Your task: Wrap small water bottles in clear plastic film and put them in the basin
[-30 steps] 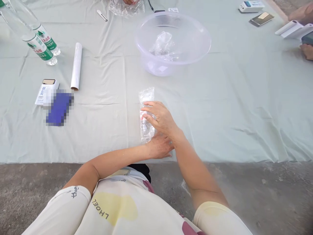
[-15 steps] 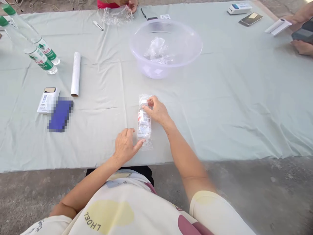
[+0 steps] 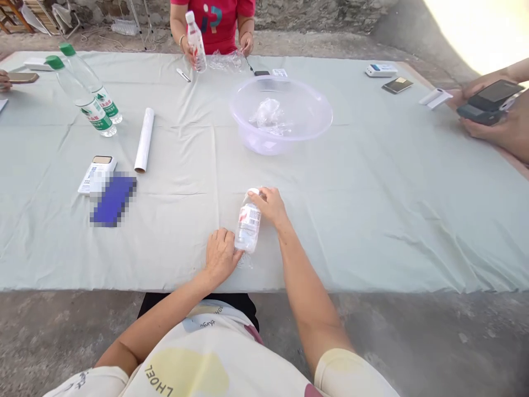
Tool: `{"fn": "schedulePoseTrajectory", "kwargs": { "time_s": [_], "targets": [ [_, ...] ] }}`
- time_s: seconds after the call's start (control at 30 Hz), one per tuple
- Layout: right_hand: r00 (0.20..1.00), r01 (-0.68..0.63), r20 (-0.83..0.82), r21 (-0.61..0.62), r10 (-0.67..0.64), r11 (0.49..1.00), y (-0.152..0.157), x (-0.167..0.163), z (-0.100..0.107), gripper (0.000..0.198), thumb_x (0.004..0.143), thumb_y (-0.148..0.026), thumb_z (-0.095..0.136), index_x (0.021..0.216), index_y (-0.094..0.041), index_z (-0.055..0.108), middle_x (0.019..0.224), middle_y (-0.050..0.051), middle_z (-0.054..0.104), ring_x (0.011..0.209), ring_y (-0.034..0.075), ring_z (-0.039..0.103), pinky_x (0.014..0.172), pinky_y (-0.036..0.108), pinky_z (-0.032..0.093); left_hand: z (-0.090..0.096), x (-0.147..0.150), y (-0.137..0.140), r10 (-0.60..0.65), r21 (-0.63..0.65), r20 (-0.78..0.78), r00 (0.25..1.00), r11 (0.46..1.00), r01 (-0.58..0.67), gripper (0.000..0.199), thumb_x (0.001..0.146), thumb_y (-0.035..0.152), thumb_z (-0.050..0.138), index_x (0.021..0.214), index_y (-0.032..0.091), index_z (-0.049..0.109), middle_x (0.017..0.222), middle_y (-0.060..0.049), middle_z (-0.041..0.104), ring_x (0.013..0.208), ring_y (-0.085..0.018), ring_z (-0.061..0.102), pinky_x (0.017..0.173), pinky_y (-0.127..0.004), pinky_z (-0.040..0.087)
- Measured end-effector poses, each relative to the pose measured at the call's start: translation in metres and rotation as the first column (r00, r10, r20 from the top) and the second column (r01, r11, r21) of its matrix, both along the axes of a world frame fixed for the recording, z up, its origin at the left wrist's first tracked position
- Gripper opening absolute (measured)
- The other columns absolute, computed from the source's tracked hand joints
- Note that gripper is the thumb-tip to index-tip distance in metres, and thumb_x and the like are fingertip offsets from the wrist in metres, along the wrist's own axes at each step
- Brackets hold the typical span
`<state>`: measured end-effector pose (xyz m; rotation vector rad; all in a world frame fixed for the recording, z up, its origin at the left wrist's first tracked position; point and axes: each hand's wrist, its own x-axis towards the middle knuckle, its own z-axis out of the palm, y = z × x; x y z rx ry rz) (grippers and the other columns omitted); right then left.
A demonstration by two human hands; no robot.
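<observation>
A small clear water bottle [image 3: 248, 221] with a red and white label lies tilted on the cloth in front of me. Its white cap end points away, and the base faces me. My right hand [image 3: 270, 205] grips the neck and cap from the right. At the lower left, my left hand [image 3: 223, 253] has curled fingers against the base, with the thumb at its bottom edge. Thin clear plastic film [image 3: 245, 261] sticks out below the base; how far it wraps the bottle is hard to see.
Beyond the bottle stands a translucent purple basin [image 3: 264, 144] holding crumpled film. To the left are a film roll [image 3: 144, 140], two green-capped bottles [image 3: 97, 113] and phones [image 3: 113, 201]. Across the table, a person [image 3: 212, 27] holds another bottle. At right, hands hold a dark device [image 3: 490, 102].
My right hand has lifted the bottle's cap end, and the bottle is now tilted. My left hand has closed in on the base. The view has risen, showing the person opposite.
</observation>
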<state>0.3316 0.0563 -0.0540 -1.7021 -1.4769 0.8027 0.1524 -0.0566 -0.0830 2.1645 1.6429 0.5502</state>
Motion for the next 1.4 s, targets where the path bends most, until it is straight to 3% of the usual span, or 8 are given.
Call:
{"fn": "schedulePoseTrajectory", "kwargs": {
  "time_s": [0.13,0.3,0.43,0.67,0.87,1.17,1.33,1.4],
  "targets": [
    [0.846,0.099,-0.523,-0.033,-0.102,0.995,-0.021,-0.010,0.010,0.044,0.076,-0.060,0.068,0.091,-0.023,0.051,0.081,-0.001,0.067,0.070,0.017,0.063,0.063,0.031,0.052,0.004,-0.011,-0.005,0.096,-0.113,0.393,0.915,0.992,-0.056,0.017,0.081,0.013,0.060,0.095,0.020,0.056,0.102,-0.007,0.060,0.090,-0.021,0.058,0.080,-0.037,0.046],
    [0.670,0.215,-0.742,0.159,-0.027,0.964,-0.031,-0.030,0.056,0.033,0.084,-0.053,0.063,0.099,-0.027,0.048,0.077,-0.002,0.069,0.074,0.021,0.070,0.065,0.036,0.055,0.036,-0.031,0.015,0.293,-0.390,0.882,0.369,0.894,0.220,0.021,0.080,0.026,0.067,0.097,0.022,0.056,0.106,-0.003,0.065,0.086,-0.018,0.063,0.071,-0.031,0.052],
    [0.602,0.218,-0.794,0.264,0.083,0.940,-0.023,-0.047,0.081,0.028,0.089,-0.052,0.051,0.102,-0.028,0.053,0.077,0.000,0.064,0.077,0.021,0.070,0.071,0.039,0.056,0.058,-0.045,0.035,0.329,-0.353,0.936,0.129,0.882,0.312,0.013,0.072,0.021,0.071,0.077,0.018,0.060,0.092,-0.002,0.066,0.080,-0.014,0.060,0.067,-0.025,0.046],
    [0.765,0.124,-0.587,0.538,0.265,0.834,-0.022,-0.097,0.085,0.034,0.085,-0.063,0.058,0.094,-0.031,0.049,0.070,-0.001,0.059,0.068,0.023,0.067,0.071,0.045,0.058,0.049,-0.045,0.069,0.706,-0.584,0.646,-0.291,0.702,0.407,0.011,0.064,0.016,0.060,0.069,0.018,0.050,0.067,0.002,0.052,0.061,-0.011,0.053,0.058,-0.025,0.043],
    [0.711,-0.212,-0.404,0.656,0.575,0.724,-0.018,-0.124,0.090,0.025,0.086,-0.048,0.066,0.093,-0.030,0.051,0.083,0.004,0.070,0.080,0.027,0.073,0.070,0.049,0.061,0.042,-0.063,0.103,0.669,-0.484,0.663,-0.337,0.726,0.489,0.013,0.069,0.021,0.059,0.081,0.019,0.055,0.081,-0.003,0.060,0.074,-0.016,0.062,0.070,-0.032,0.054],
    [0.616,-0.340,-0.556,0.452,0.559,0.825,0.038,-0.139,0.076,0.029,0.084,-0.051,0.070,0.089,-0.026,0.055,0.078,0.002,0.071,0.080,0.023,0.072,0.076,0.046,0.060,0.017,-0.080,0.105,0.712,-0.373,0.601,-0.364,0.652,0.660,0.039,0.086,0.047,0.055,0.116,0.022,0.063,0.129,-0.009,0.064,0.117,-0.027,0.062,0.093,-0.044,0.051],
    [0.775,-0.248,-0.446,0.437,0.447,0.865,0.102,-0.133,0.094,0.040,0.089,-0.064,0.054,0.083,-0.026,0.049,0.069,0.001,0.066,0.073,0.023,0.072,0.071,0.043,0.059,0.007,-0.083,0.106,0.734,-0.401,0.625,-0.266,0.594,0.697,0.057,0.087,0.062,0.062,0.127,0.022,0.058,0.115,-0.013,0.070,0.104,-0.028,0.069,0.088,-0.042,0.052],
    [0.887,-0.158,-0.282,0.557,0.366,0.815,0.146,-0.131,0.095,0.042,0.095,-0.066,0.040,0.091,-0.026,0.052,0.078,0.004,0.067,0.081,0.024,0.072,0.076,0.044,0.057,0.009,-0.082,0.105,0.732,-0.449,0.641,-0.233,0.603,0.660,0.052,0.089,0.056,0.065,0.129,0.024,0.057,0.110,-0.011,0.072,0.100,-0.025,0.070,0.086,-0.040,0.052]
  ]
}}
